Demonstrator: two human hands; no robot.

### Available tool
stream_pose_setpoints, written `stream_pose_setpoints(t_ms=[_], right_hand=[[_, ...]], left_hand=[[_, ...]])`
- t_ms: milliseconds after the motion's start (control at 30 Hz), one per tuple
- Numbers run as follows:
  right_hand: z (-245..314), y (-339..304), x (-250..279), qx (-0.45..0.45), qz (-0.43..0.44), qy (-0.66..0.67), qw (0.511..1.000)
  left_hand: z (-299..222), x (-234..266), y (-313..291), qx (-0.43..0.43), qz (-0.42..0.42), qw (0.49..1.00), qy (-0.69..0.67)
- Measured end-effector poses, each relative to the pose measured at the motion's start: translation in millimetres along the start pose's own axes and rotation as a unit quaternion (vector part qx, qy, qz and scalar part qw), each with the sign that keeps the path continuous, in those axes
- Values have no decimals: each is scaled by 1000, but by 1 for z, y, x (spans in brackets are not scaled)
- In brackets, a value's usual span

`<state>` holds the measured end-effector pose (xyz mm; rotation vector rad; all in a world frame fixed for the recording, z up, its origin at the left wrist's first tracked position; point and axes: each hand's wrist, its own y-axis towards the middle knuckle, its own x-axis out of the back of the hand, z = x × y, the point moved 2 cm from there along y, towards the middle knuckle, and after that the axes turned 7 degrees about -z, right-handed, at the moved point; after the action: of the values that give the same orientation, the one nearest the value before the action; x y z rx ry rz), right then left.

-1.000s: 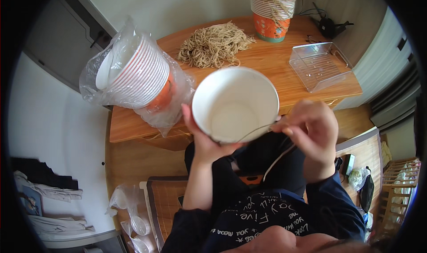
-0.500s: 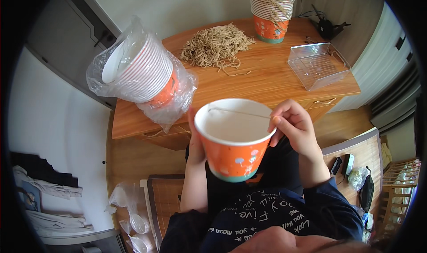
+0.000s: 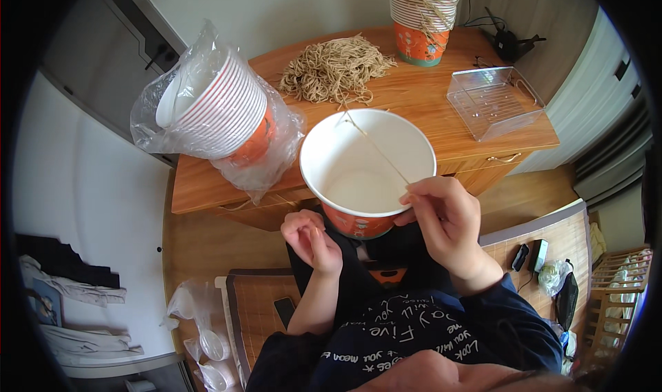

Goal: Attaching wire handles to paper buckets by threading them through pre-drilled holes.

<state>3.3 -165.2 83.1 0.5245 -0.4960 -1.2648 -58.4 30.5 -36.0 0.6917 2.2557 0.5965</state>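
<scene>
A white paper bucket with an orange printed outside [image 3: 345, 221] is tipped so its open mouth faces me, in front of the table's near edge. A thin tan string [image 3: 380, 152] runs across its mouth from the far rim. My right hand [image 3: 449, 219] pinches the string's near end at the right rim, its lower fingers against the bucket's outer side. My left hand [image 3: 314, 242] is apart from the bucket, below its left side, fingers curled in and thumb against them; anything inside them is hidden.
On the wooden table [image 3: 407, 116] lie a heap of tan strings [image 3: 336, 69] and a clear plastic tray [image 3: 493, 102]. A bucket stack draped with strings [image 3: 422, 19] stands behind. Nested buckets in a plastic bag [image 3: 221, 109] lean at the left. A black router [image 3: 510, 46] sits far right.
The bucket has tipped and shifted away, its mouth now facing me. My left hand has left its side and curled up lower down. My right hand still pinches the string, slightly nearer me.
</scene>
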Motion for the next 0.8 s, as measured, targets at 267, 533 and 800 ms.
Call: stream_pose_setpoints(t_ms=[267,533,800], right_hand=[[7,5,-29,0,-13,-83,996],[-15,12,-62,-17,19,-142,990],[-17,5,-53,-79,24,-42,996]], left_hand=[[-23,-9,-19,-160,255,952,62],[-17,-40,-57,337,319,884,-58],[-30,-61,-34,516,137,780,-328]])
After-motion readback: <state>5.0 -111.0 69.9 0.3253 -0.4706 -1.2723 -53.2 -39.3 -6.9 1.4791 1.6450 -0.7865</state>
